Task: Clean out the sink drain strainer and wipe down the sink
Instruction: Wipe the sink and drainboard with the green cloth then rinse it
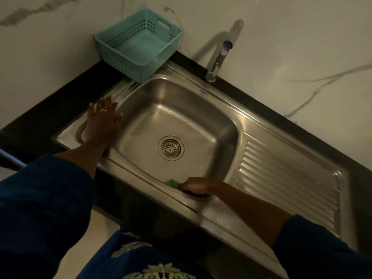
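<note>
A stainless steel sink (pixel 201 109) fills the middle of the view, with a round drain strainer (pixel 171 148) seated in the basin floor. My left hand (pixel 102 119) lies flat with fingers spread on the sink's left rim. My right hand (pixel 194 185) presses a green scrub pad (pixel 171 182) against the near rim of the basin; most of the pad is hidden under my fingers.
A teal perforated basket (pixel 138 43) stands at the back left corner on the black counter (pixel 40 117). A chrome tap (pixel 218 59) rises behind the basin. The ribbed draining board (pixel 285 178) stretches to the right. Marble wall tiles lie behind.
</note>
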